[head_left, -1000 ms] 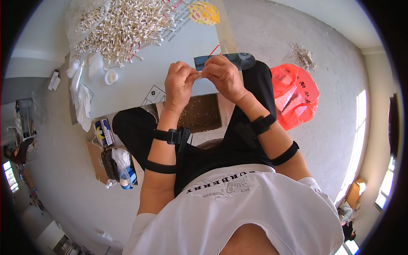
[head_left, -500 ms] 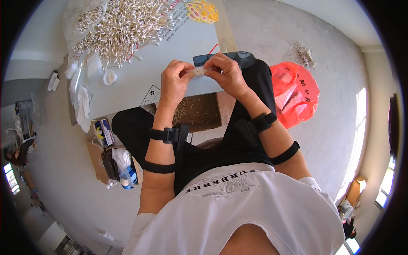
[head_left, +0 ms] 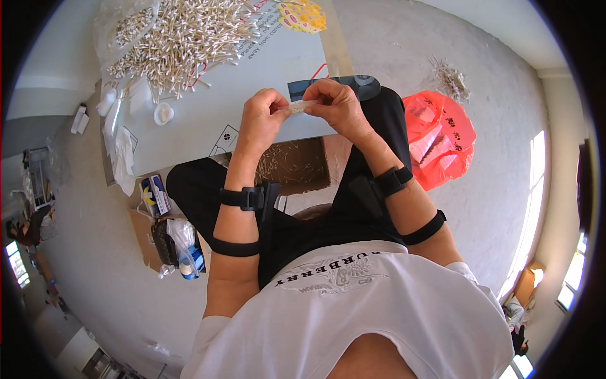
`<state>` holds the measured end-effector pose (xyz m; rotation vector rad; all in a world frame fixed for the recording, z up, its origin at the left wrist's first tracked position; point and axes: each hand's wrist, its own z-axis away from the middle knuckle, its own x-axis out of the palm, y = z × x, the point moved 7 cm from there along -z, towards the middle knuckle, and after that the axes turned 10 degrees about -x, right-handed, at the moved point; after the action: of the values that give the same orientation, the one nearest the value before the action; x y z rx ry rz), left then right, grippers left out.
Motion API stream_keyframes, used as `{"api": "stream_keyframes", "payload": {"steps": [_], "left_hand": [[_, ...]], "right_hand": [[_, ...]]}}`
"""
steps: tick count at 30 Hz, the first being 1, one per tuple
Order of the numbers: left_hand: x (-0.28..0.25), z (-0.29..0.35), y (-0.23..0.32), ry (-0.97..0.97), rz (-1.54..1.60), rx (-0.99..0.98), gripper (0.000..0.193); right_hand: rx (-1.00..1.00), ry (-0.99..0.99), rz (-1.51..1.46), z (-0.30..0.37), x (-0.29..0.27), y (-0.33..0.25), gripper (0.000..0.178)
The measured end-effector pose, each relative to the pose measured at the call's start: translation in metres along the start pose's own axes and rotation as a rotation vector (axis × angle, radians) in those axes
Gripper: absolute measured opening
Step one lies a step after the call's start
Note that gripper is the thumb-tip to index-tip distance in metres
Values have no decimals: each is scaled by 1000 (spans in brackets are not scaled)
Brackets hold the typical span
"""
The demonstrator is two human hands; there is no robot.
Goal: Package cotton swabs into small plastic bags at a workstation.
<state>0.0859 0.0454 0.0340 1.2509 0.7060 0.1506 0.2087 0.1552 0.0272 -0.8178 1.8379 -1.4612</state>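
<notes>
My left hand (head_left: 260,121) and my right hand (head_left: 339,110) meet over the near edge of the table. Pinched between their fingertips is a small whitish, see-through packet (head_left: 298,107); the white bits in it look like cotton swab tips. Each hand grips one end of it. Far left on the table lies a big heap of cotton swabs (head_left: 183,44), partly under a clear plastic bag (head_left: 129,28). Nearer me stands a small white round cup (head_left: 163,114). Below my hands, a brown cardboard box (head_left: 309,185) has loose swabs inside.
A dark, flat device (head_left: 363,87) sits by the table's right edge. Yellow printed pieces (head_left: 302,16) lie at the far end. On the floor are a red plastic bag (head_left: 442,139), a small pile of swabs (head_left: 451,79) and, at left, an open carton (head_left: 145,243) with bagged items.
My hands stay almost in place, still on the packet. It is tilted slightly, its right end a little higher, and more of it shows between my fingers.
</notes>
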Motion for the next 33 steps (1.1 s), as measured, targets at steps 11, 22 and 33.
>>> {"api": "stream_keyframes", "payload": {"steps": [11,22,33], "left_hand": [[-2,-2,-10,45,318,-103,8],[-4,5,28,213,-241,377,13],[3,7,25,242,-207,388,12]], "right_hand": [[-17,9,108,-11,-2,1,14],[56,-48,121,-14,0,3,14],[-243,-56,413,-21,16,-21,8]]}}
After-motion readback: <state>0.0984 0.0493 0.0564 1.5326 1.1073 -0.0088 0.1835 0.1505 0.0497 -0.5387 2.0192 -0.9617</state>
